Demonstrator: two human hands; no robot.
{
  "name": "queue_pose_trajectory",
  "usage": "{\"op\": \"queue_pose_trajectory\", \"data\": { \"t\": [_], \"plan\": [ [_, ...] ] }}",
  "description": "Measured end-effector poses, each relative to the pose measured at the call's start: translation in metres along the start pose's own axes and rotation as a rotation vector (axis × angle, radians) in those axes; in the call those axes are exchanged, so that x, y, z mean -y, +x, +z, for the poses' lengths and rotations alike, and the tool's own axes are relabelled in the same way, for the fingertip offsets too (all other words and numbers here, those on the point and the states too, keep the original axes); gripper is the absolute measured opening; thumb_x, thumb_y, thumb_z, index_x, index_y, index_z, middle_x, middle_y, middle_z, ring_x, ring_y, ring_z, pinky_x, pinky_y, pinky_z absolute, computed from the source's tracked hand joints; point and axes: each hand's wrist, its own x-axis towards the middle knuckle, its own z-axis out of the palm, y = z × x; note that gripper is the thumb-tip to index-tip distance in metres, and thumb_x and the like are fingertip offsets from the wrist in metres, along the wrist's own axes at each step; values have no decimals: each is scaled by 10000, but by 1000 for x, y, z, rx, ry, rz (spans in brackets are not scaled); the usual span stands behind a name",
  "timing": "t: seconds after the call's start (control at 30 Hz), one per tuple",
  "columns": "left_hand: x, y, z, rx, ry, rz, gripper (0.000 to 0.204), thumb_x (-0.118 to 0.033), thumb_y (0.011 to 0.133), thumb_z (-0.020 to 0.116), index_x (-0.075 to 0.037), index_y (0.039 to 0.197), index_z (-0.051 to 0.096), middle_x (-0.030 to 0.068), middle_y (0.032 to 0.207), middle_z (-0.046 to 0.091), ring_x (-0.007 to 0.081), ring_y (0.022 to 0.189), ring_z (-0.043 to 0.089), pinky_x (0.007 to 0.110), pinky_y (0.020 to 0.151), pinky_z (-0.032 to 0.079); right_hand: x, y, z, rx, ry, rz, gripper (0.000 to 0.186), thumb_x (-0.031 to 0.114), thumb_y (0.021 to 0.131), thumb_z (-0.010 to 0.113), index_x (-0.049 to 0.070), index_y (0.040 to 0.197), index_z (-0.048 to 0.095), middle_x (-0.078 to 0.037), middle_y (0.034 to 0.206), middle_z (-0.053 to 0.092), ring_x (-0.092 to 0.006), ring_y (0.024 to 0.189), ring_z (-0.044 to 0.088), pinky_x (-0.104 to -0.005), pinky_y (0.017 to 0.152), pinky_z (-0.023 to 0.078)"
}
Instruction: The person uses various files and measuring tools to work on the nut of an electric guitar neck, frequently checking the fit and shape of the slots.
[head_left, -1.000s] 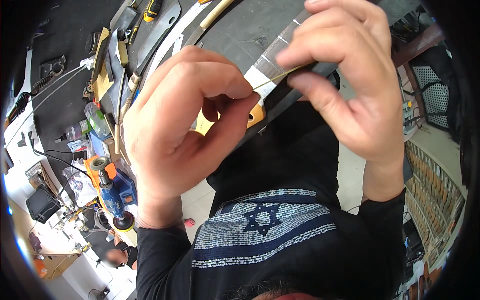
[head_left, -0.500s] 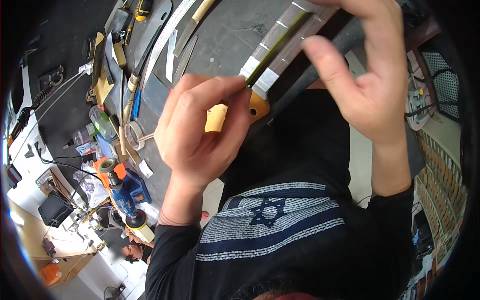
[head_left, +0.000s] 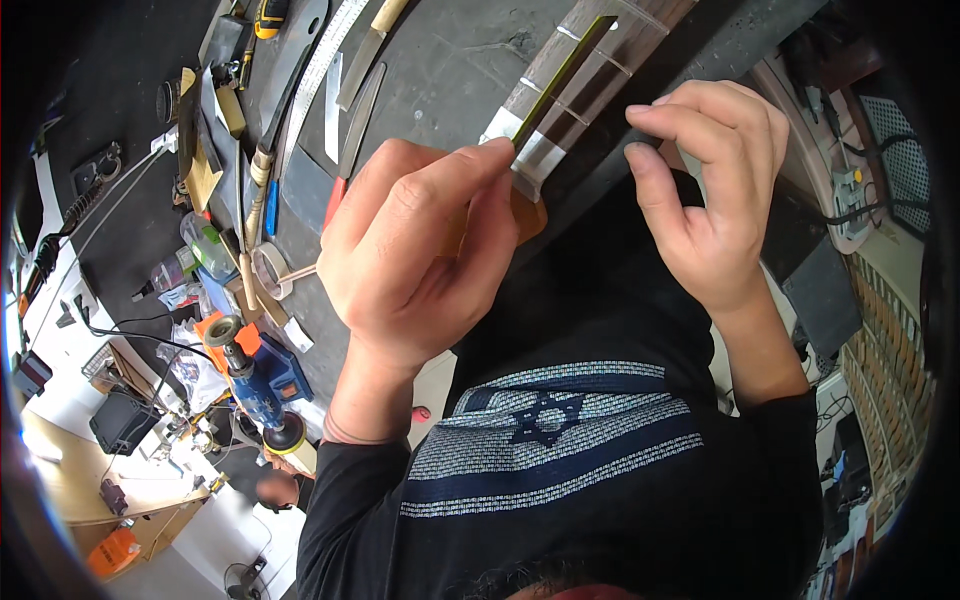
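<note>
A thin, straight yellow-green strip [head_left: 565, 78] points to one o'clock over the fretted neck [head_left: 630, 40], its near end hidden in the left hand's [head_left: 415, 240] pinch. The empty, half-curled right hand [head_left: 715, 190] hovers at four, ruler [head_left: 318, 80] and knife [head_left: 362, 68] at nine.

Thin strip [head_left: 560, 85] is yellow-green, fretboard [head_left: 600, 80] is dark brown with pale cross lines, black shirt's [head_left: 560, 472] got white-and-navy stripes plus a navy star.

The left hand [head_left: 425, 240] pinched at its fingertips [head_left: 497, 152]; the right hand [head_left: 715, 195] hung half curled, thumb [head_left: 655, 185] and forefinger [head_left: 685, 125] parted.
</note>
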Motion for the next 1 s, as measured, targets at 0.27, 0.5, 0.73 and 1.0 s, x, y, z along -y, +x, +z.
{"op": "queue_pose_trajectory", "data": {
  "t": [0.27,0.5,0.73,1.0],
  "plan": [
    [7,1,11,-102,-40,35,338,146,815,853,-7,1115,826,78,805,726,163,627,674,276,540,482,0,-5,2,2,-27,-3,417,3,897,858,94,1299,792,-74,1268,732,-296,1249,597,-404,1079,453],
    [7,0,12,-104,-32,9,337,138,816,855,-19,1113,828,79,809,736,172,635,680,283,552,495,-2,-4,1,17,-46,-31,427,43,919,858,95,1338,795,-67,1312,741,-291,1248,615,-412,1094,444],
    [8,-1,13,-112,-15,29,333,139,812,852,-21,1103,827,93,825,751,189,645,685,295,570,508,-2,-5,2,7,-55,-40,429,57,924,859,93,1348,804,-63,1323,745,-292,1245,618,-414,1098,445],
    [6,1,13,-104,16,23,364,126,815,841,-32,1143,845,78,818,739,187,640,671,297,580,506,2,-6,3,-2,-61,-17,443,23,918,860,92,1354,823,-58,1319,745,-282,1246,601,-344,980,538]
  ]
}}
